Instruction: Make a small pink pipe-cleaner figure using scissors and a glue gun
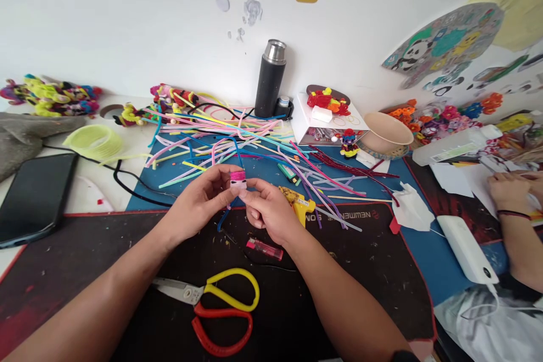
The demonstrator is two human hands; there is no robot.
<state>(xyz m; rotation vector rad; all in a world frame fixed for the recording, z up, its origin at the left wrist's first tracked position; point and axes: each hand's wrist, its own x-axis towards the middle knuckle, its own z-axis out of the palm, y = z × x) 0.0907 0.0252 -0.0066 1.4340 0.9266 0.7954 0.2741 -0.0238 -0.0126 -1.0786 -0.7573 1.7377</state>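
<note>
Between my two hands is a small pipe cleaner figure (238, 179) with a bright pink band on top, a pale pink part with dark marks, and blue stems above and below it. My left hand (216, 189) pinches its left side. From the right, my right hand (265, 206) grips its lower edge with thumb and bent fingers. Below my hands lie scissors (203, 294) with one yellow and one red handle, and a pink lighter (265, 249). A yellow glue gun (302, 203) rests just past my right hand, partly hidden by it.
Loose pipe cleaners (212, 141) cover the mat behind my hands. A black thermos (270, 79), a white box (314, 124) and a beige bowl (388, 130) stand at the back. A phone (38, 198) lies left. A power bank (466, 249) and another person's hand (509, 192) are at right.
</note>
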